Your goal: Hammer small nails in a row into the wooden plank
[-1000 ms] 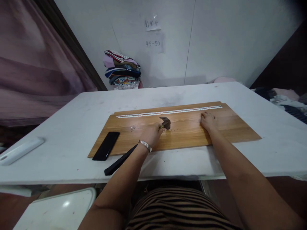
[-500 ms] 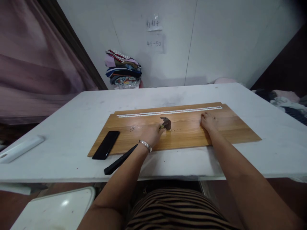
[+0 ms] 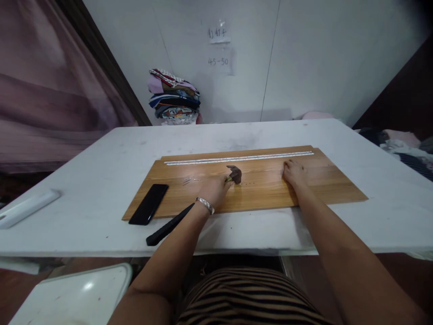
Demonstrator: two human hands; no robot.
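Observation:
My left hand [image 3: 216,189] is closed around a claw hammer [image 3: 234,174] close to its metal head. The hammer's black handle [image 3: 169,227] runs back beneath my forearm, past the board's front edge. Just right of the hammer head, several small dark dots [image 3: 249,183], perhaps nail heads, form a short row in the wooden board [image 3: 270,194]. Loose nails [image 3: 188,181] lie on the board left of my hand. My right hand [image 3: 294,172] rests on the board's right part with its fingers curled; whatever they may hold is hidden.
Two white measuring strips [image 3: 237,158] lie along the board's far side. A black phone [image 3: 149,204] overlaps its left front corner. On the white table [image 3: 216,135] a white object [image 3: 30,207] lies far left. Folded clothes [image 3: 174,97] are stacked behind the table; a white stool [image 3: 74,293] stands below.
Both hands and the hammer keep nearly the same place on the board. Only the view shifts very slightly.

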